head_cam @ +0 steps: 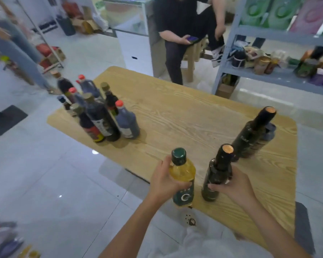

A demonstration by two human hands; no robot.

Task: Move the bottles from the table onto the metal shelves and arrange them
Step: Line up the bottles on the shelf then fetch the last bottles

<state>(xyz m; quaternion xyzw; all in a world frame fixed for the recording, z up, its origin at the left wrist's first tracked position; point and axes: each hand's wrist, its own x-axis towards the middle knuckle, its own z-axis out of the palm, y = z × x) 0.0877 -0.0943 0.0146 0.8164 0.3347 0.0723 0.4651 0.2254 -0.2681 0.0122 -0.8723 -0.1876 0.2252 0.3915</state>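
Tabletop (175,112) carries many unshelved bottles (101,116); left hand (163,181) grips the yellow oil bottle (183,174), right hand (233,185) the dark bottle (217,174).

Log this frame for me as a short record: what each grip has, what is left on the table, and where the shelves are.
left grip: curled round the yellow oil bottle, green cap, at the table's near edge
right grip: holds a dark bottle upright by its body
table: wooden; tall dark bottle at the right, cluster of sauce bottles at the far left
metal shelves: beyond the table, to the right, with goods on them
held bottles lifted or standing: cannot tell
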